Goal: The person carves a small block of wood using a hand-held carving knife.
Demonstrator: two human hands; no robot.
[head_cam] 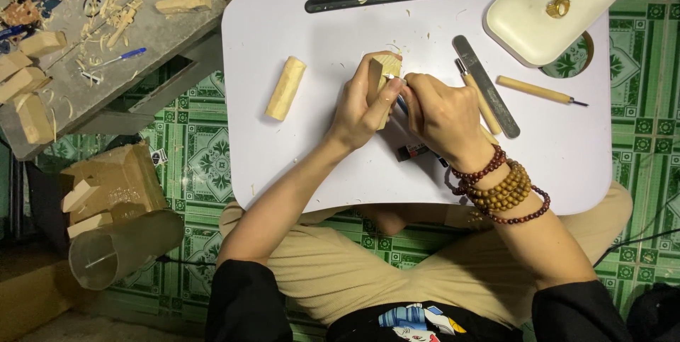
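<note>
I see my left hand [361, 105] closed around a small pale block of carved wood [383, 78], fingers wrapped over its left side, holding it just above the middle of the white lap-desk surface [283, 23]. My right hand [443, 115] is clenched on a thin carving knife [399, 90] whose metal tip touches the block; its handle is mostly hidden, so I can't tell its colour for sure. Left of the block a rounded pale wooden stick [285, 88] lies alone. Right of the block lie a flat grey metal file [486, 87] and a wooden-handled chisel [540, 90]. A cream lamp base [538, 23] stands beyond them.
</note>
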